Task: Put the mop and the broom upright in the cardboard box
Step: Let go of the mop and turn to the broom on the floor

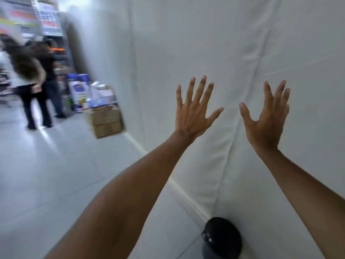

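Well, both bare hands are up mid-frame, left hand (193, 111) and right hand (266, 116), fingers spread wide, holding nothing, before a white fabric wall (242, 43). Mop and broom: unseen. Stacked brown cardboard boxes (106, 122) sit left of centre.

Single view only, from a head-worn wide-angle camera. It looks forward and slightly down along both outstretched arms, facing a white sheet wall (233, 53) close ahead. The left hand (194, 116) and right hand (265, 124) sit near centre frame. The floor (46, 174) recedes leftward, blurred. No second view shares anything.
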